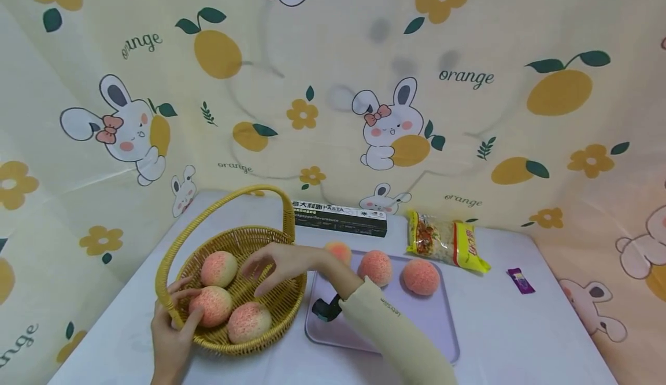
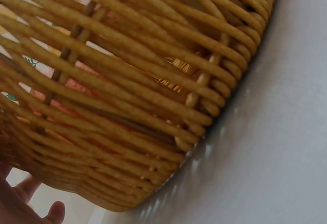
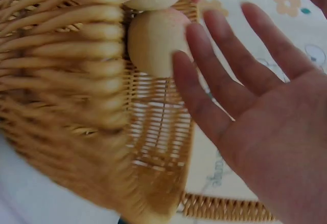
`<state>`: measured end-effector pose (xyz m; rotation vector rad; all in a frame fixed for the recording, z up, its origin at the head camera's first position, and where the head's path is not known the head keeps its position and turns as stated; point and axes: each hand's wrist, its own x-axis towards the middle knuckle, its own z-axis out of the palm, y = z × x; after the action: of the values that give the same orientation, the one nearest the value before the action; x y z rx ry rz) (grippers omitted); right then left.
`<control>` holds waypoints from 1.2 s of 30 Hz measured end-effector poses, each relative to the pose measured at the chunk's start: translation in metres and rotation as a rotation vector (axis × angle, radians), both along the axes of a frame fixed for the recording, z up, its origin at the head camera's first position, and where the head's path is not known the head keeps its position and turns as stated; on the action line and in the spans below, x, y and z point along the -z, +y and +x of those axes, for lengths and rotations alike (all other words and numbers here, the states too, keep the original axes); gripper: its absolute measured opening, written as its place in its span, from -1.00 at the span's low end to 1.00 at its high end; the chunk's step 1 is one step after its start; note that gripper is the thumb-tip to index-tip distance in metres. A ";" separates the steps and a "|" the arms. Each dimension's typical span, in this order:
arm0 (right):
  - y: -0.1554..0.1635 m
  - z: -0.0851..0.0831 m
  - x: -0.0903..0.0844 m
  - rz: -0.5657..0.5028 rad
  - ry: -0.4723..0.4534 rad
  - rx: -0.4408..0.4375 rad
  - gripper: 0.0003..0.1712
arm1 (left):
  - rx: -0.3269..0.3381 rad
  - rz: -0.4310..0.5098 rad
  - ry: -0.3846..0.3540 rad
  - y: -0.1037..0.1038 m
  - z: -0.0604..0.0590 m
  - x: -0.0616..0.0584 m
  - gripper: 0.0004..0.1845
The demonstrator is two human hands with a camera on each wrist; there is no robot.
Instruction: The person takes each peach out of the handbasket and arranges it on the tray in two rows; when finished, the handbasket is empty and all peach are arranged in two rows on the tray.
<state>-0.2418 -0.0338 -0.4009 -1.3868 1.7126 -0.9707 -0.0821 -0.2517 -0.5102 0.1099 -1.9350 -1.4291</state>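
A woven wicker basket (image 1: 281,307) is seen near the front left corner of the tabletop (image 1: 520,339), with three pink-and-cream peach-shaped buns inside it. The basket's near rim is gripped by the left hand (image 1: 171,330), whose fingers are curled over the edge beside the nearest left bun (image 1: 210,306); in the left wrist view only the basket wall (image 2: 153,106) and a few fingertips (image 2: 53,213) are shown. The right hand (image 1: 283,263) is held above the basket's interior with its fingers spread and relaxed, nothing being held; in the right wrist view the open palm (image 3: 271,132) is seen just beside a bun (image 3: 156,42) lying on the basket floor. The back bun (image 1: 219,269) and the front bun (image 1: 249,322) lie just below and to either side of that hand.

A lilac cutting board (image 1: 432,321) is laid just right of the basket, with three more buns (image 1: 420,276) along its far edge and a dark object (image 1: 326,310) on its left part. Along the far edge of the tabletop a black pasta box (image 1: 340,218) and a yellow snack packet (image 1: 447,240) are placed; a small purple sachet (image 1: 520,281) lies toward the right edge. The tabletop is backed by a cream cloth (image 1: 468,84) printed with rabbits and oranges.
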 end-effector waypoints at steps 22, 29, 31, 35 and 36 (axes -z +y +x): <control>-0.061 0.004 0.002 0.349 -0.025 -0.305 -0.44 | 0.010 0.009 0.020 -0.003 -0.002 0.001 -0.63; -0.068 0.004 0.003 0.432 -0.029 -0.337 -0.40 | 0.005 0.011 0.015 -0.004 -0.002 0.000 -0.64; -0.070 0.005 0.003 0.463 -0.027 -0.340 -0.38 | 0.004 0.018 0.010 -0.003 -0.002 0.000 -0.64; -0.073 0.006 0.005 0.529 -0.013 -0.347 -0.32 | 0.001 0.030 -0.007 -0.002 -0.002 0.001 -0.64; -0.074 0.006 0.005 0.543 -0.013 -0.349 -0.31 | -0.002 0.030 -0.007 -0.002 -0.002 0.002 -0.64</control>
<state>-0.2359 -0.1077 -0.4063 -1.2432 1.5029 -0.2879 -0.0845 -0.2541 -0.5123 0.1314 -1.9190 -1.4586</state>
